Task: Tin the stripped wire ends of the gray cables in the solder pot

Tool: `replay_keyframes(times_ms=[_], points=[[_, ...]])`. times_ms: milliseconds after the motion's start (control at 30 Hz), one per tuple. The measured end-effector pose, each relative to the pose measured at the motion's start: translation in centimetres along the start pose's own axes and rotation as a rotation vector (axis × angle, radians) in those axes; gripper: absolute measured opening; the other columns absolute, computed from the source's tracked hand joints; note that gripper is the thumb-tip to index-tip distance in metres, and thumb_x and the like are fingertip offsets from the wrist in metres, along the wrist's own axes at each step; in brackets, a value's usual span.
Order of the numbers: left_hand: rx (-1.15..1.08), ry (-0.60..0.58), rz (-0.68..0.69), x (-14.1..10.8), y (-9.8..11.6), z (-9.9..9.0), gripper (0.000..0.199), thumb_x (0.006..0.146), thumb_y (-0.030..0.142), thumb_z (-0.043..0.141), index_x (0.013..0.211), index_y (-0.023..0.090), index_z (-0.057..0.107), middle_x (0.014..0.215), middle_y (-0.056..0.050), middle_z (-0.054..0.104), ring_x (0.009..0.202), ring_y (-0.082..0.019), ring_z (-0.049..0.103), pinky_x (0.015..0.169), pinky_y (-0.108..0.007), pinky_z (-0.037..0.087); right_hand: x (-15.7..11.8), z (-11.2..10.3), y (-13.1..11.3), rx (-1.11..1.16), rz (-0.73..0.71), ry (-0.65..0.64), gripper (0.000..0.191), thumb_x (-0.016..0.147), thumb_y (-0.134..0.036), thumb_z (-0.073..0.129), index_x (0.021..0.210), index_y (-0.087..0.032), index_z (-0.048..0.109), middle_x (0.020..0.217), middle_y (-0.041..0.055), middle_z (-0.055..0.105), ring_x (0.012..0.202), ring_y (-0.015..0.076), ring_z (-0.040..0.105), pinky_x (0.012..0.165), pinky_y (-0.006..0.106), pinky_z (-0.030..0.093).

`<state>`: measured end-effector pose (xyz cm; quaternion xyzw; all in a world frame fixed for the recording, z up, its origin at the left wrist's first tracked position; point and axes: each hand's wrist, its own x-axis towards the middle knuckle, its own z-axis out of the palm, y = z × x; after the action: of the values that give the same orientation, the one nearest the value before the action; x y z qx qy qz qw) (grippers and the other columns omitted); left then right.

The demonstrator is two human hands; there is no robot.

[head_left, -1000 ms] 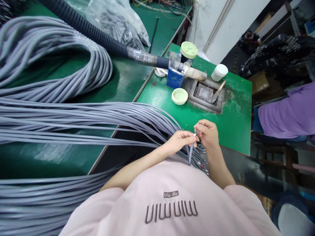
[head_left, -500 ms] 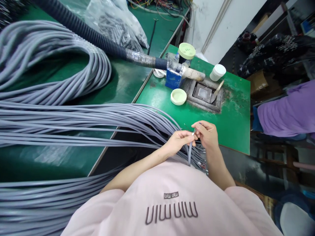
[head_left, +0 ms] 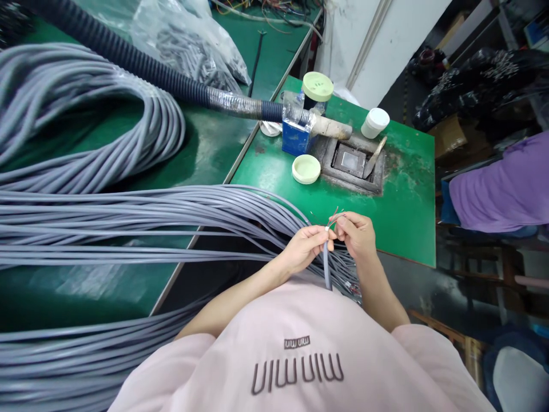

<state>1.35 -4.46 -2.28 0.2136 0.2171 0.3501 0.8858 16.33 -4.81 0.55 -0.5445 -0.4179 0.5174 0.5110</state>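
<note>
A grey cable (head_left: 326, 266) stands near the shirt front, its end pinched between the thumb and fingers of my left hand (head_left: 307, 243). Thin wires (head_left: 333, 217), some reddish, fan out of the white-banded cable end. My right hand (head_left: 357, 232) is closed on one or more of these wires, just right of my left fingertips. Behind and below the hands lie the bunched ends of many grey cables (head_left: 257, 214), with stripped tips showing near my right wrist.
On the green table (head_left: 412, 200) are a framed metal pot (head_left: 352, 163) with a scraper, a blue box (head_left: 295, 137), a light green dish (head_left: 306, 169) and a white jar (head_left: 374, 123). A black hose (head_left: 171, 77) crosses the left table. A person in purple (head_left: 501, 186) is at right.
The wires at the cable end are now spread and more visible, with reddish ones showing. My right fingers have shifted on them. The view has moved slightly, so the table items appear further left.
</note>
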Motion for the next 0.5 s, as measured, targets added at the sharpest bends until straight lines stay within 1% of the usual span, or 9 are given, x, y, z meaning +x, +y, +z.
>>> replay_keyframes(times_ms=[100, 200, 367, 500], points=[[-0.064, 0.012, 0.002, 0.16, 0.16, -0.38, 0.033, 0.069, 0.043, 0.082, 0.079, 0.013, 0.072, 0.062, -0.001, 0.063, 0.055, -0.008, 0.054, 0.058, -0.021, 0.041, -0.14, -0.09, 0.55, -0.019, -0.001, 0.021, 0.02, 0.079, -0.038, 0.071, 0.08, -0.019, 0.077, 0.047, -0.0048, 0.051, 0.041, 0.0078, 0.04, 0.044, 0.024, 0.03], [-0.119, -0.006, 0.018, 0.27, 0.34, -0.77, 0.032, 0.071, 0.041, 0.081, 0.081, 0.013, 0.071, 0.061, -0.001, 0.062, 0.055, -0.008, 0.054, 0.057, -0.02, 0.041, -0.32, -0.37, 0.75, -0.03, -0.032, 0.057, 0.017, 0.079, -0.035, 0.071, 0.079, -0.019, 0.078, 0.048, -0.0047, 0.052, 0.042, 0.008, 0.041, 0.044, 0.024, 0.031], [-0.151, -0.021, 0.024, 0.19, 0.51, -0.95, 0.03, 0.072, 0.038, 0.081, 0.082, 0.012, 0.071, 0.061, -0.001, 0.062, 0.056, -0.009, 0.055, 0.056, -0.02, 0.041, -0.63, -0.8, 0.35, -0.042, -0.077, 0.07, 0.013, 0.08, -0.032, 0.07, 0.08, -0.021, 0.078, 0.048, -0.0046, 0.052, 0.044, 0.0084, 0.043, 0.046, 0.024, 0.033], [-0.157, -0.018, 0.02, 0.14, 0.5, -0.89, 0.03, 0.071, 0.038, 0.081, 0.082, 0.012, 0.071, 0.061, -0.001, 0.062, 0.055, -0.009, 0.055, 0.056, -0.02, 0.041, -0.84, -0.75, 0.08, -0.096, -0.096, 0.067, 0.012, 0.081, -0.031, 0.07, 0.081, -0.022, 0.078, 0.048, -0.0046, 0.053, 0.045, 0.0085, 0.045, 0.046, 0.024, 0.035]])
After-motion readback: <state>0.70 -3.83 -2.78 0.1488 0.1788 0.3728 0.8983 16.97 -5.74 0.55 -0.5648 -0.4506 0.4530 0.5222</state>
